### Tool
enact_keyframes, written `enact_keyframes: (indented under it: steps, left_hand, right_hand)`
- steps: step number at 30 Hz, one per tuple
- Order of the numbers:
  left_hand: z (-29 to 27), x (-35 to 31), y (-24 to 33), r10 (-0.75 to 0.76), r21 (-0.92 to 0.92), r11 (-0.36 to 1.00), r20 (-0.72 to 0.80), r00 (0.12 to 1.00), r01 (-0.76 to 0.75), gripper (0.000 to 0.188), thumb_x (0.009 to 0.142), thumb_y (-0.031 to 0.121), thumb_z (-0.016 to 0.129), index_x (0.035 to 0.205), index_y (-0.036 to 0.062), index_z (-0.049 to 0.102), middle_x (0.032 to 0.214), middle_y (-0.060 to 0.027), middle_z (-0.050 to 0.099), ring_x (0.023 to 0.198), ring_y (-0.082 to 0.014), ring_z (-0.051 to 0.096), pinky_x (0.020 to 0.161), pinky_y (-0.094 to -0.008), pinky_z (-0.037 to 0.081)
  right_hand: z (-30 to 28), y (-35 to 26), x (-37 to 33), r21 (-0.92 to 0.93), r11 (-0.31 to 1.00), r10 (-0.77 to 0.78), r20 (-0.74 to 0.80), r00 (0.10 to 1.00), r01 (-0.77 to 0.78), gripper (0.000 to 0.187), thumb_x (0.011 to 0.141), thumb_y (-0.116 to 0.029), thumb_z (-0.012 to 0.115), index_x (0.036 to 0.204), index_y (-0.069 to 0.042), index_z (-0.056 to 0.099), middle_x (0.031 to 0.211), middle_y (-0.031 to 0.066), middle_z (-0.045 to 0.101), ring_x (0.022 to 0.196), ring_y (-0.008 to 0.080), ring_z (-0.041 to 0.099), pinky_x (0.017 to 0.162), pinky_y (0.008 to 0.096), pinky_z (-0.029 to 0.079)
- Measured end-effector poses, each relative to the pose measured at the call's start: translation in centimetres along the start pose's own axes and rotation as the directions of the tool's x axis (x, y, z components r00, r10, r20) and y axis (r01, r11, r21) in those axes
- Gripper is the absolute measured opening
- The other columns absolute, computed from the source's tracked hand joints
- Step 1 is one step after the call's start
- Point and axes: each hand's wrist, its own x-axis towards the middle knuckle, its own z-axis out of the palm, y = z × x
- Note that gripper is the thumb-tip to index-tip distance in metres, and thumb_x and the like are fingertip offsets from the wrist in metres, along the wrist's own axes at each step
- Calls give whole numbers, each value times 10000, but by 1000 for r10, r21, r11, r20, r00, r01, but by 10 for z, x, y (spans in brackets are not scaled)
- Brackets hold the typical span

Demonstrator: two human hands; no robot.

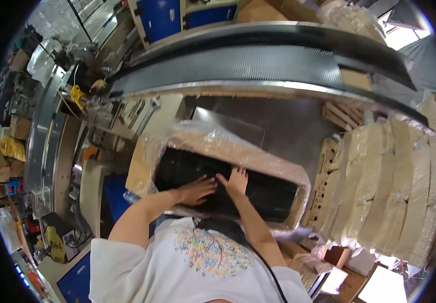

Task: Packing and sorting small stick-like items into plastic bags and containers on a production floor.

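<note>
In front of me stands a long cardboard box (273,164) with clear plastic film (213,132) over its far rim. Dark, glossy black material (271,194) fills its inside; whether it is sheet, bag or solid parts I cannot make out. My left hand (198,191) lies on this material left of the middle, fingers stretched out toward the right. Close beside it, my right hand (236,183) rests near the far inner wall, thumb out to the left and fingers extended. Neither hand grips anything that shows.
Beyond the box runs a raised conveyor with a ribbed grey belt (258,63). Stacked, film-wrapped cardboard (384,187) stands at the right by a wooden pallet (324,166). A bench with a wrench (150,113) is at the left, near blue-fronted cabinets (119,194).
</note>
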Motion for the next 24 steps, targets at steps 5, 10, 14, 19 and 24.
enact_keyframes:
  steps: [5, 10, 14, 19, 24]
  left_hand:
    - [7, -5, -2, 28, 26, 999, 21, 999, -29, 496, 814, 272, 522, 1238, 39, 416, 1368, -129, 307, 1315, -271, 193, 1083, -475, 95]
    - [-4, -11, 3, 89, -31, 995, -105, 991, -92, 461, 808, 247, 540, 1199, 32, 424, 1292, -153, 360, 1268, -300, 263, 1079, -471, 131]
    - [4, -12, 8, 6, 5, 1000, -208, 978, -5, 493, 785, 224, 575, 1203, 22, 409, 1258, -160, 385, 1229, -313, 316, 1038, -442, 233]
    - [-29, 24, 39, -283, -69, 951, -587, 758, 301, 490, 784, 184, 589, 1210, 14, 416, 1167, -157, 474, 1110, -284, 437, 914, -402, 348]
    - [-160, 72, 98, -199, -980, 161, 80, 977, 113, 357, 829, 166, 549, 1145, 6, 508, 1056, -41, 550, 986, -112, 470, 875, -264, 365]
  right_hand:
    - [-11, -12, 8, -121, 935, -330, 54, 942, 334, 755, 734, -584, 511, 1340, -172, 326, 1299, 119, 395, 1216, 316, 342, 907, 487, 352]
    - [-17, -20, 9, -89, 926, -359, 91, 929, 367, 667, 754, -576, 504, 1299, -206, 397, 1245, 120, 456, 1149, 310, 428, 903, 453, 377]
    - [-18, -16, 9, 28, 944, -329, 142, 934, 328, 587, 769, -536, 528, 1171, -108, 521, 1185, 140, 502, 1091, 302, 482, 893, 405, 398]
    - [-64, 2, -7, 129, 920, -371, -6, 929, 369, 488, 732, -458, 624, 1038, -82, 566, 1034, 126, 573, 961, 306, 548, 790, 381, 454]
    - [-225, -23, -26, 134, 887, -394, -276, 877, 441, 440, 659, -371, 723, 954, -79, 577, 880, 116, 583, 811, 297, 574, 689, 396, 473]
